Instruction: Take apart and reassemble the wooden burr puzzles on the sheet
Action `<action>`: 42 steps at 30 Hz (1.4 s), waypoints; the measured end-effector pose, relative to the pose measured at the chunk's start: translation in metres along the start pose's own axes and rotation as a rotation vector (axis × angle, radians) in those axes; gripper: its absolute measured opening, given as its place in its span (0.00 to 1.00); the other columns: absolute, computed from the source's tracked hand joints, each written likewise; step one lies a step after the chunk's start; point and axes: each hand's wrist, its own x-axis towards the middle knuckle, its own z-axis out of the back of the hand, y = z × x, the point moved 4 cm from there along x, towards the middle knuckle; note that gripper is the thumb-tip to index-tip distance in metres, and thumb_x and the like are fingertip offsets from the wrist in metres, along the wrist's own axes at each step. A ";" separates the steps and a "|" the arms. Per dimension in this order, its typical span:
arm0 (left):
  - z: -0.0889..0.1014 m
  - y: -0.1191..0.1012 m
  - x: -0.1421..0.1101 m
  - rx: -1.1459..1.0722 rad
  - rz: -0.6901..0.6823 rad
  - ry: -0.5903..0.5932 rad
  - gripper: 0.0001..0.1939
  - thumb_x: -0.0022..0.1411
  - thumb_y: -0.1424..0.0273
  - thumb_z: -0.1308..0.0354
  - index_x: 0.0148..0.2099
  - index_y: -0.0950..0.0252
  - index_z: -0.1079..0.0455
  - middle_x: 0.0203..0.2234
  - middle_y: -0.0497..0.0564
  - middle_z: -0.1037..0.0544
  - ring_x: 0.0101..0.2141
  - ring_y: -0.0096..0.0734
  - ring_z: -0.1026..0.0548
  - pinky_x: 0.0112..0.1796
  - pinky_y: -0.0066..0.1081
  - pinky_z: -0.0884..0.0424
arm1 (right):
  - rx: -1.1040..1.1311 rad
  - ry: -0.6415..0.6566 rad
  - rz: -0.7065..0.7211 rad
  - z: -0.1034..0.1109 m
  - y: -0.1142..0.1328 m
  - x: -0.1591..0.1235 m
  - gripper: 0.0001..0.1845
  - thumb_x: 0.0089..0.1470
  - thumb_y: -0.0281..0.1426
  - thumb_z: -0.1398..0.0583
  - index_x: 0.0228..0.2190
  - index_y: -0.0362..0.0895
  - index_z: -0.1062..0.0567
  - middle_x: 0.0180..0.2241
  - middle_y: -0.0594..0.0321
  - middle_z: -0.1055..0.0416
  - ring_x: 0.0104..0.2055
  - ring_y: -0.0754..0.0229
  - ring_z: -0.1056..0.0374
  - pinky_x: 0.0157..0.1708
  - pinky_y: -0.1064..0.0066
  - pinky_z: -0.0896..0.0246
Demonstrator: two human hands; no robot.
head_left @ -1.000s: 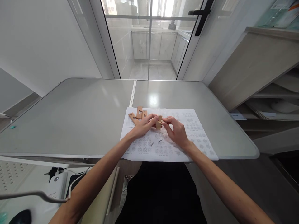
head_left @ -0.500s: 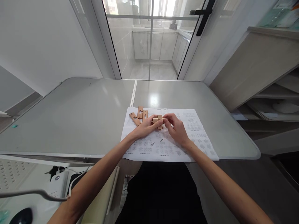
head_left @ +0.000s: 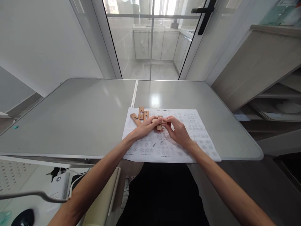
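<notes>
A small wooden burr puzzle (head_left: pixel 159 127) of crossed light-coloured blocks is held over a printed sheet. My left hand (head_left: pixel 145 128) is closed around its left side, with the thumb across the front. From the right, my right hand (head_left: pixel 178 130) pinches the end of a piece that sticks out of the puzzle; the fingers partly hide that end. Beyond my left hand lie three flat wooden slotted pieces: an upright one (head_left: pixel 141 112), another (head_left: pixel 146 115) partly behind my fingers, and a slanted one (head_left: pixel 134 119). Marks like numbers show on them.
Under my hands lies the white paper sheet (head_left: pixel 192 138) with rows of small printed diagrams, reaching the front edge of the grey table (head_left: pixel 94 116). A white cart (head_left: pixel 35 185) with a cable and a black mouse-like object stands at the lower left. Shelves (head_left: pixel 270 110) are on the right.
The puzzle has turned slightly and sits a little lower between my hands. My right fingers have shifted on its right end. The slotted pieces lie as before.
</notes>
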 end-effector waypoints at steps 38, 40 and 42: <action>-0.003 0.000 -0.002 0.038 -0.019 -0.070 0.27 0.72 0.45 0.45 0.53 0.65 0.34 0.38 0.54 0.21 0.36 0.36 0.20 0.42 0.38 0.25 | -0.156 -0.083 -0.001 -0.002 0.006 0.002 0.05 0.69 0.34 0.38 0.46 0.50 0.26 0.35 0.60 0.25 0.34 0.54 0.30 0.34 0.60 0.30; -0.002 0.003 -0.001 0.026 -0.012 -0.080 0.27 0.72 0.45 0.45 0.52 0.65 0.34 0.38 0.54 0.21 0.37 0.36 0.20 0.43 0.39 0.24 | -0.130 -0.104 -0.051 -0.001 0.003 0.001 0.07 0.68 0.36 0.36 0.45 0.50 0.26 0.35 0.61 0.25 0.31 0.56 0.31 0.32 0.61 0.30; -0.002 0.005 0.000 0.028 -0.005 -0.076 0.27 0.71 0.44 0.44 0.52 0.64 0.34 0.37 0.53 0.21 0.37 0.36 0.20 0.44 0.40 0.24 | -0.127 -0.096 -0.036 -0.001 0.002 0.001 0.05 0.67 0.36 0.35 0.43 0.50 0.26 0.35 0.61 0.25 0.31 0.56 0.32 0.31 0.61 0.30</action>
